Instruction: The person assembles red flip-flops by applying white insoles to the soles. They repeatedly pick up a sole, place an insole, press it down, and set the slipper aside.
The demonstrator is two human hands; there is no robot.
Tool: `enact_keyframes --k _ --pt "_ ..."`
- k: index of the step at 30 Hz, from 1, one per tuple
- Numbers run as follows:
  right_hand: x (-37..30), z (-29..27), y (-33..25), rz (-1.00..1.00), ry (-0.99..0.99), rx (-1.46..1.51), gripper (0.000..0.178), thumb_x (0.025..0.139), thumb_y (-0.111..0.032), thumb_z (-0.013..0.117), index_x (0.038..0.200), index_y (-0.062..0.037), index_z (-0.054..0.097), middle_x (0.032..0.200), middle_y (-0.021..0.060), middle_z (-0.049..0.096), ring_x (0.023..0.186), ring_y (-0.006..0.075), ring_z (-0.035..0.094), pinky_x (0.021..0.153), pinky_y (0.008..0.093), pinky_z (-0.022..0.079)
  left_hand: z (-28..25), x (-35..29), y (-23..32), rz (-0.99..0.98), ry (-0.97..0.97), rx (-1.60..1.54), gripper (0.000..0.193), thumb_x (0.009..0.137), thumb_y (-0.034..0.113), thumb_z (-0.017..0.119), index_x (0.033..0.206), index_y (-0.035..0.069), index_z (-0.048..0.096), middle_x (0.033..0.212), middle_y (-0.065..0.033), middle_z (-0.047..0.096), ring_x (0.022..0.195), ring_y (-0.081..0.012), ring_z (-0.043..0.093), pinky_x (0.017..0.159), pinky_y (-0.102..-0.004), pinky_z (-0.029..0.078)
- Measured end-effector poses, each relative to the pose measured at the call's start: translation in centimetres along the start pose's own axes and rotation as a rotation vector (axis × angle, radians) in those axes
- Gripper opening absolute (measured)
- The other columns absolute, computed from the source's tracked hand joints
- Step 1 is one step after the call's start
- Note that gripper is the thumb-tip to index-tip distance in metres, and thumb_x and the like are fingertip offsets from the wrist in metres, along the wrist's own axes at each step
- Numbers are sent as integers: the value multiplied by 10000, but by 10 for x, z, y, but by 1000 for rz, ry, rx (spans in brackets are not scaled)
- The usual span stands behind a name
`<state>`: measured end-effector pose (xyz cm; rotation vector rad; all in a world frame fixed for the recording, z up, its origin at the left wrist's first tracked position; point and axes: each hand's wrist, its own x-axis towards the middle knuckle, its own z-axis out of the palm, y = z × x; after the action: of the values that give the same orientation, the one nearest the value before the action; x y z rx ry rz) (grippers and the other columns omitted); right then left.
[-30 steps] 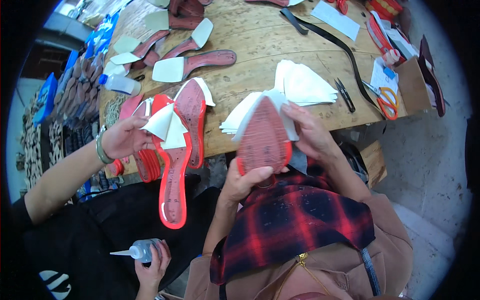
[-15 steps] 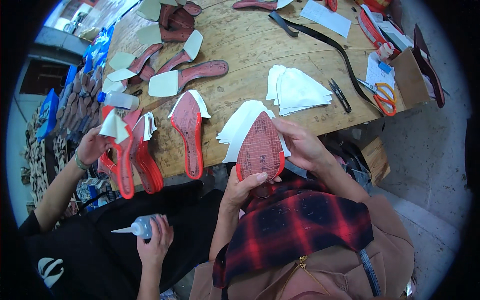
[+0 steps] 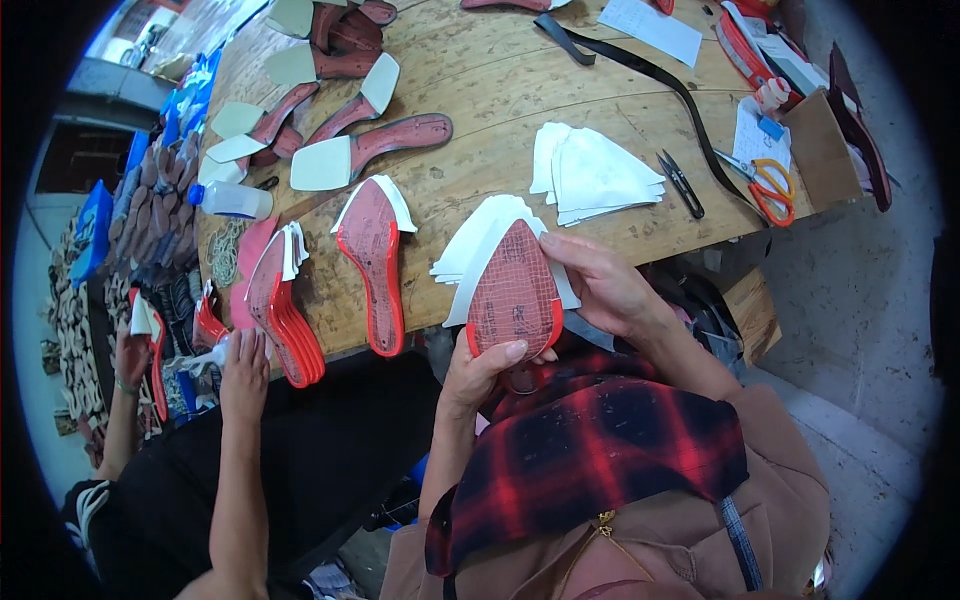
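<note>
A pointed red insole point(image 3: 520, 290) with a mesh-patterned forepart, red edging and white lining material point(image 3: 475, 285) around its toe is held in front of me at the table edge. My left hand point(image 3: 480, 375) is closed round its narrower lower part, thumb on top. My right hand point(image 3: 605, 285) pinches the right side of the forepart, at the white lining's edge; its fingertips underneath are hidden. Just left lies a similar red-edged insole point(image 3: 370, 260) with a white toe piece. A stack of white lining pieces point(image 3: 600, 175) lies beyond my right hand.
At left, a co-worker's hands point(image 3: 245, 370) hold a squeeze bottle and another insole point(image 3: 155, 360). Stacked red insoles point(image 3: 285, 320) overhang the table edge. Further back are cream-toed insoles point(image 3: 370, 150). Snips point(image 3: 680, 185), orange-handled scissors point(image 3: 770, 190) and a black strap point(image 3: 660, 75) lie right.
The co-worker's insole has moved down and left, away from the table, and their bottle hand has come up to the stacked insoles. My hands keep their hold almost unchanged.
</note>
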<state>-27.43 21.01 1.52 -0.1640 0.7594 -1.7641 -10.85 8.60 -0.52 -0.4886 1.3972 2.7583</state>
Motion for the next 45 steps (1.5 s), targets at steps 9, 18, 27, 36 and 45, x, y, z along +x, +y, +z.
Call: enact_keyframes --k 9,18,27,36,45 --pt "6 -6 3 8 -5 26 336 1024 -223 497 1254 15 554 1196 85 628 1079 139 608 962 300 478 -10 4 -5 -4 203 190 418 817 166 727 1165 -31 605 1034 -90 685 910 -162 650 834 -316 517" --pt "9 -14 5 -64 24 -213 348 1021 -203 502 1274 28 559 1152 74 659 1012 104 621 908 263 489 -3 4 -4 110 226 168 523 818 157 744 1262 -32 542 1138 -83 633 1013 -146 595 905 -305 485" --pt "24 -24 25 -102 99 -46 307 1004 -175 529 1227 30 580 1130 74 669 1019 117 631 926 273 491 -12 -4 -7 20 374 414 578 755 175 815 1225 -34 550 1094 -84 660 959 -138 615 887 -305 494" --pt "25 8 23 82 102 0 311 998 -230 545 1190 11 582 1129 91 653 990 139 638 867 307 540 -28 -9 -30 363 780 961 620 703 192 825 1193 6 493 976 -229 684 906 -378 685 791 -429 536" --pt "12 4 45 -91 44 -763 297 1003 -274 553 914 -3 633 722 51 665 637 92 619 623 233 494 -42 -38 3 670 1002 1336 683 675 174 778 1252 -2 458 1016 -237 645 887 -415 661 768 -445 533"
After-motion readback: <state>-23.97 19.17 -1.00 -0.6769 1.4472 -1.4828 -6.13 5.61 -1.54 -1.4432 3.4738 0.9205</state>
